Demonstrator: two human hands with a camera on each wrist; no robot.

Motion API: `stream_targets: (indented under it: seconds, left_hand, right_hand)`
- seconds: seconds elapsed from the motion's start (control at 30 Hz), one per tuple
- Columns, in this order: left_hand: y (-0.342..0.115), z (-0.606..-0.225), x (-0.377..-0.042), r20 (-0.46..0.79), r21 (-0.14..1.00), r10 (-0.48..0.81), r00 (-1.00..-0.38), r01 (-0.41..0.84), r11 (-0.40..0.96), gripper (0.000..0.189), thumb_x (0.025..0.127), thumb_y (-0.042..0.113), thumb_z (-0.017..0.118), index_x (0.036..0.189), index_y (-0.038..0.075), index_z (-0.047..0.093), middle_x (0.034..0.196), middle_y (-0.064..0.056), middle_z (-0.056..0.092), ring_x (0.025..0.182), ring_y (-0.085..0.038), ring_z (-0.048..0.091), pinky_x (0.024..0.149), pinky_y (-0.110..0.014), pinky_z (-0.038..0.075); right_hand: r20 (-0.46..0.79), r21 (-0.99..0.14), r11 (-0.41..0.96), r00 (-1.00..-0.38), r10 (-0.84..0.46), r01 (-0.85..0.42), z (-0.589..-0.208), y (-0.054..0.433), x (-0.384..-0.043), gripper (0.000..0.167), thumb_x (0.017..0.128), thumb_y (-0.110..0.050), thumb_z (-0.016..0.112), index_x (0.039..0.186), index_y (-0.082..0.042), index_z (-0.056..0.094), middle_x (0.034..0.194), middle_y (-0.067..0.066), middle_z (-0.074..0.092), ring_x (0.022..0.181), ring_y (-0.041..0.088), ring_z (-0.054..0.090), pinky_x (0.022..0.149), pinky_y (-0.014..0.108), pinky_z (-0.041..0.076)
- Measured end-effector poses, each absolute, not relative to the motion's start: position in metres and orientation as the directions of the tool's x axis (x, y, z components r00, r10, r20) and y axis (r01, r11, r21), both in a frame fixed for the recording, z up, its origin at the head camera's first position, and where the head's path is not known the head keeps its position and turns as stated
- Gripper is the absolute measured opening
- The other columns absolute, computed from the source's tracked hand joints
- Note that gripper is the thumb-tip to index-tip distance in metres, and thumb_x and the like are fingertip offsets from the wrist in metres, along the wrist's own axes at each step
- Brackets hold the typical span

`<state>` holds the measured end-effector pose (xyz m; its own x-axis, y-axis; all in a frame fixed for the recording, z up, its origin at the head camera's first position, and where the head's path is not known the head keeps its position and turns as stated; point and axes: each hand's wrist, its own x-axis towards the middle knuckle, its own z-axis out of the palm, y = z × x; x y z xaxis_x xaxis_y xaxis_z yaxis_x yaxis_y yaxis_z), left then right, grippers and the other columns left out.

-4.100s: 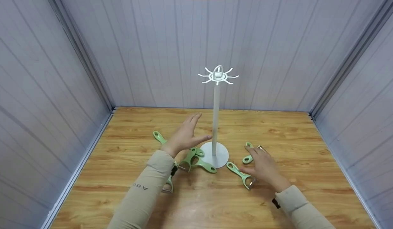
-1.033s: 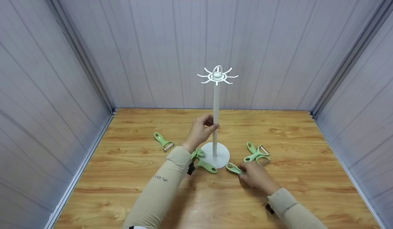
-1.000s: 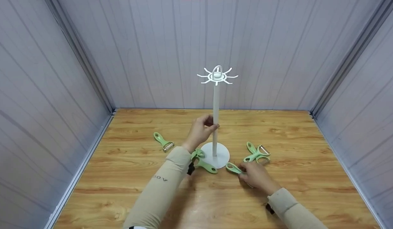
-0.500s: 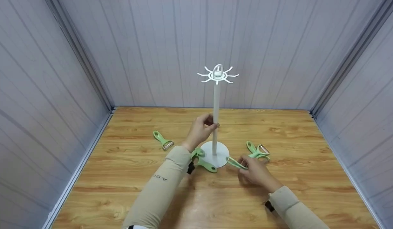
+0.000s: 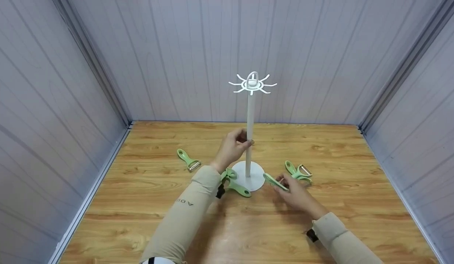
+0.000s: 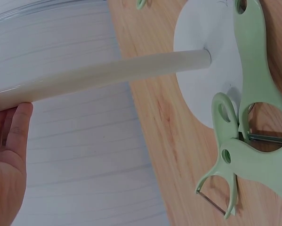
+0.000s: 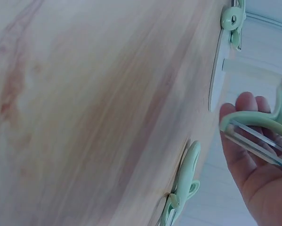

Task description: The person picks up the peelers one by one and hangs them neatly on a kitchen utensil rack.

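Observation:
My left hand (image 5: 232, 148) grips the white pole (image 5: 250, 117) of an upright stand, thumb in front and fingers behind. A ring of thin hooks (image 5: 252, 85) with a loop on top crowns it; no peeler hangs there. My right hand (image 5: 294, 192) holds a light green peeler (image 5: 274, 181) just right of the stand's round base (image 5: 258, 179), handle pointing up and left. In the right wrist view, the peeler's forked head (image 7: 251, 116) and metal blade (image 7: 258, 148) lie across my fingers, clear of the table.
Green peelers (image 5: 239, 189) overlap at the base's left side, partly behind my left forearm. Two crossed peelers (image 5: 296, 174) lie beyond my right hand. A single peeler (image 5: 186, 157) rests further left. Pale panel walls (image 5: 175, 66) enclose the wooden table (image 5: 241, 234) on three sides.
My left hand, spread beside the pole at first, has come to grip it. The right hand has taken the peeler near the base and raised it off the table, tilting its handle up.

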<state>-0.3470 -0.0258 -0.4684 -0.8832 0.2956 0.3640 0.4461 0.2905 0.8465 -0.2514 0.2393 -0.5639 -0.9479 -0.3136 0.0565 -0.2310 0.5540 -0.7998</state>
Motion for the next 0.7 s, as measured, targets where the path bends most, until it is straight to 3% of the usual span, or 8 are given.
stream_targets:
  seconds: [0.2, 0.33, 0.43, 0.6, 0.7]
  left_hand:
    - [-0.027, -0.469, -0.347, 0.37, 0.845, 0.306, -0.877, 0.455, 0.283, 0.018, 0.102, 0.006, 0.074, 0.116, -0.006, 0.072, 0.105, -0.018, 0.076, 0.096, -0.026, 0.072, 0.091, -0.039, 0.061]
    - [-0.027, -0.468, -0.348, 0.368, 0.85, 0.305, -0.879, 0.45, 0.273, 0.019, 0.102, 0.006, 0.075, 0.117, -0.005, 0.072, 0.105, -0.018, 0.076, 0.097, -0.026, 0.072, 0.093, -0.042, 0.061]
    - [-0.027, -0.468, -0.349, 0.357, 0.854, 0.305, -0.883, 0.44, 0.276, 0.019, 0.102, 0.006, 0.075, 0.118, -0.003, 0.072, 0.105, -0.017, 0.076, 0.097, -0.025, 0.072, 0.094, -0.043, 0.061]
    - [-0.027, -0.468, -0.348, 0.347, 0.855, 0.307, -0.886, 0.434, 0.284, 0.019, 0.102, 0.009, 0.076, 0.118, -0.002, 0.072, 0.106, -0.016, 0.076, 0.097, -0.023, 0.072, 0.093, -0.04, 0.061]
    - [-0.027, -0.469, -0.349, 0.349, 0.855, 0.31, -0.884, 0.436, 0.282, 0.019, 0.103, 0.009, 0.076, 0.117, -0.002, 0.072, 0.105, -0.016, 0.076, 0.097, -0.022, 0.071, 0.092, -0.038, 0.061]
  right_hand:
    - [0.079, -0.843, 0.494, -0.958, -0.275, -0.211, -0.56, 0.238, -0.251, 0.026, 0.115, -0.009, 0.043, 0.121, 0.001, 0.067, 0.089, 0.023, 0.066, 0.073, 0.018, 0.058, 0.064, 0.024, 0.048]
    - [0.103, -0.835, 0.502, -0.961, -0.256, -0.224, -0.557, 0.237, -0.253, 0.035, 0.114, -0.005, 0.04, 0.129, 0.006, 0.069, 0.09, 0.022, 0.066, 0.071, 0.014, 0.054, 0.062, 0.024, 0.044]
    - [0.131, -0.82, 0.512, -0.955, -0.266, -0.255, -0.555, 0.236, -0.253, 0.036, 0.115, -0.006, 0.042, 0.138, 0.01, 0.065, 0.092, 0.023, 0.068, 0.073, 0.02, 0.059, 0.064, 0.024, 0.046]
    - [0.132, -0.831, 0.492, -0.952, -0.277, -0.258, -0.553, 0.236, -0.251, 0.04, 0.117, -0.012, 0.047, 0.145, 0.014, 0.059, 0.107, 0.027, 0.072, 0.098, 0.039, 0.072, 0.085, 0.036, 0.064]
    - [0.118, -0.857, 0.458, -0.956, -0.27, -0.235, -0.552, 0.236, -0.25, 0.041, 0.117, -0.013, 0.048, 0.147, 0.014, 0.056, 0.12, 0.031, 0.07, 0.112, 0.041, 0.071, 0.097, 0.045, 0.063]
